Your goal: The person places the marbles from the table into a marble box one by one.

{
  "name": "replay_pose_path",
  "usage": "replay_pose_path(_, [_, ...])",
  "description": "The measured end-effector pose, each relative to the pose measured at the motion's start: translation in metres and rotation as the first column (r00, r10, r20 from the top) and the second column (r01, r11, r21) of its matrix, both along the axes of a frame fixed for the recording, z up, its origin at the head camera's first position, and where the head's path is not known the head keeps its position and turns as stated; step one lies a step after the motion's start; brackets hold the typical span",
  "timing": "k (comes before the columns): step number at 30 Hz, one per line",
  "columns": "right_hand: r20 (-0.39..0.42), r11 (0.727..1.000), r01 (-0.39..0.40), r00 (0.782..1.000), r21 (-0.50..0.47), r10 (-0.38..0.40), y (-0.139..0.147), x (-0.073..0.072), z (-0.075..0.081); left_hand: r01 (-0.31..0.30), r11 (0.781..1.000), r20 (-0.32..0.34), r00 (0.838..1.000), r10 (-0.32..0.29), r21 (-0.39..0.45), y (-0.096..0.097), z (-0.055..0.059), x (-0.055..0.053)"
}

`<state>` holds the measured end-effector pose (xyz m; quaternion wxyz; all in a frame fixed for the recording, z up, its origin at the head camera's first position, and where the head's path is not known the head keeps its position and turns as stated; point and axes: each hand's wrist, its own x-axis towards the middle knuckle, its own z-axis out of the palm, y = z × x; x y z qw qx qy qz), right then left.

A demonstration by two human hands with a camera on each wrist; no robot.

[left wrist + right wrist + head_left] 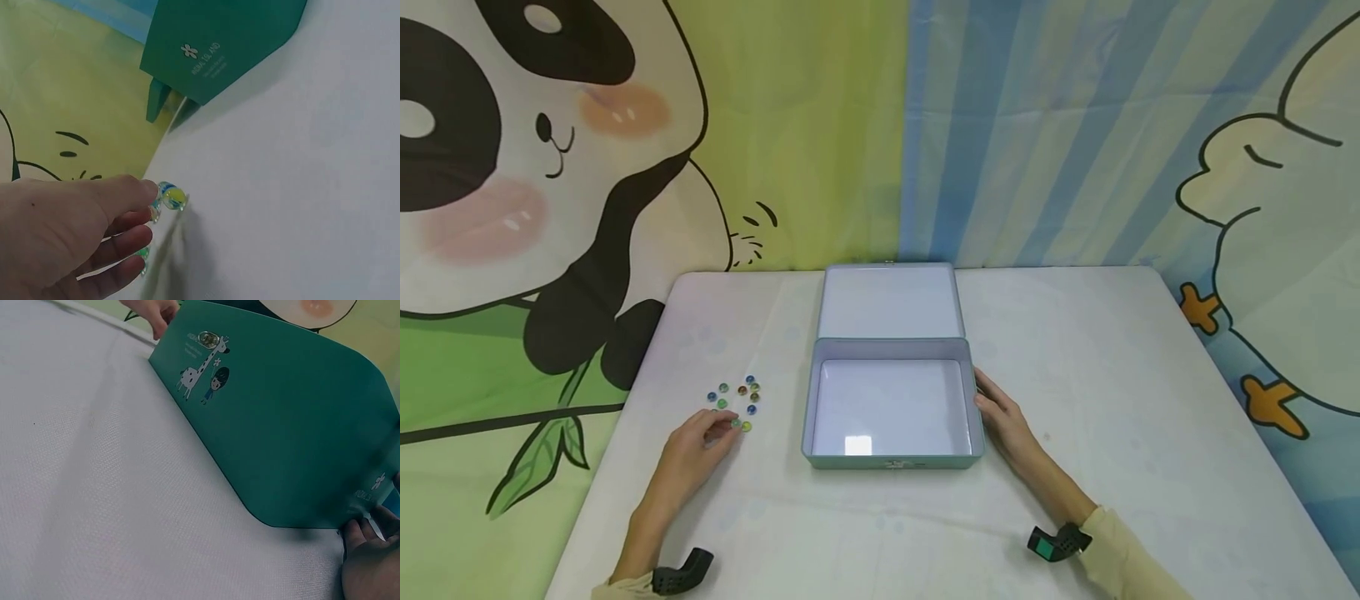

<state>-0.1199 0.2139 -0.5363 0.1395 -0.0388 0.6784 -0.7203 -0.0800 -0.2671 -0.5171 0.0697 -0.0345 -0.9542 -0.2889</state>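
Note:
My left hand (pixel 692 450) is low over a loose group of small glass marbles (pixel 742 390), with a green marble (pixel 735 423) between its thumb and index fingertips. A yellow-green marble (pixel 747 427) lies right beside those fingertips. In the left wrist view, the hand (pixel 69 231) partly hides the marbles near its fingertips. My right hand (pixel 1011 429) rests its fingers against the right side of an opened tin box (pixel 891 462), green outside and pale inside. The right wrist view shows the fingers of that hand (pixel 372 556) at a corner of the box.
The box's lid (pixel 889 300) lies folded back toward the far table edge. A white cloth covers the table (pixel 1075 350). Behind it hangs a curtain (pixel 820 133) printed with a panda and other cartoon figures.

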Motion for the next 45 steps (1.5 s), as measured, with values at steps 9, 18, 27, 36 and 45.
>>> replay_pose_path(9, [-0.003,1.000,-0.004,1.000,0.009,0.004,0.000,0.001,0.000,0.134,0.986,-0.107,0.987,-0.123,0.102,0.022,0.025,-0.010])
replay_pose_path(18, [0.003,1.000,0.000,1.000,0.007,0.000,0.000,0.001,0.000,0.289,0.944,-0.080,0.957,-0.279,0.162,0.051,0.049,-0.026])
replay_pose_path(27, [0.013,1.000,0.009,1.000,0.012,-0.010,0.000,0.001,0.002,0.465,0.874,-0.062,0.885,-0.461,0.141,0.077,0.075,-0.059])
replay_pose_path(36, [0.024,1.000,0.023,0.999,0.015,-0.023,-0.002,0.000,0.004,0.639,0.766,0.029,0.766,-0.642,0.067,0.115,0.093,-0.093])
replay_pose_path(45, [0.010,1.000,0.011,1.000,0.006,-0.011,-0.002,0.002,0.005,0.704,0.702,0.100,0.695,-0.712,0.104,0.164,0.093,-0.123])
